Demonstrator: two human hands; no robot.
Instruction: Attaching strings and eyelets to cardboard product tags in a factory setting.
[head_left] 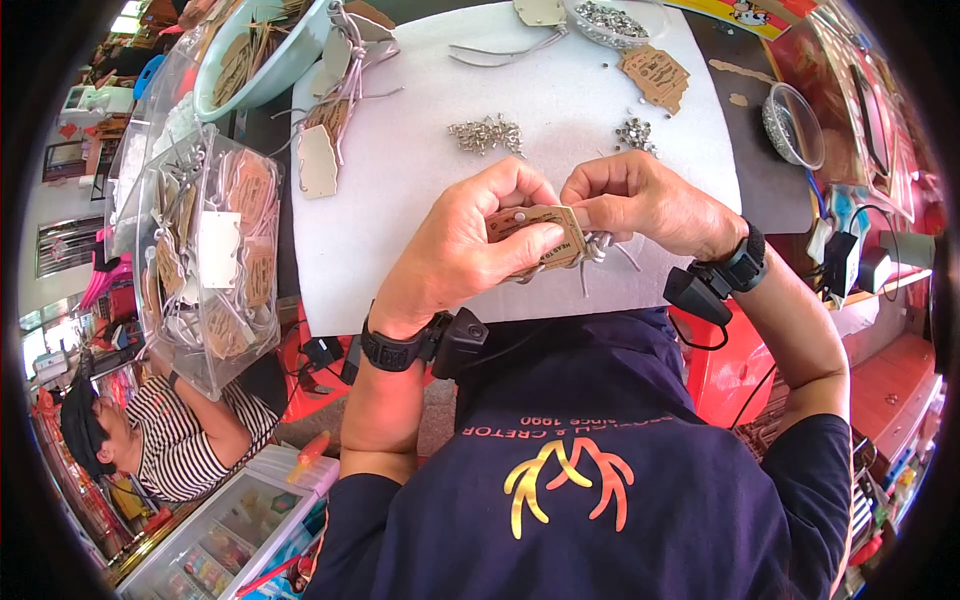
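Note:
Above the white foam mat (410,130), my left hand (462,240) grips a stack of brown cardboard tags (568,240), its thumb pressed on the top one. Pale cords (597,247) bunch at the stack's right end. My right hand (655,205) is closed in a pinch at that end; whatever lies between its fingertips is too small and covered to name. Beyond my hands lie a heap of silvery metal fasteners (487,135) and a smaller heap of metal pieces (635,133).
Corded tags (320,160) lie at the mat's left, near a pale teal basin (285,60). A clear box (210,330) of tags stands further left. Metal pieces fill a clear bowl (612,22) at the back; another bowl (793,125) sits right. Another person (190,440) is at lower left.

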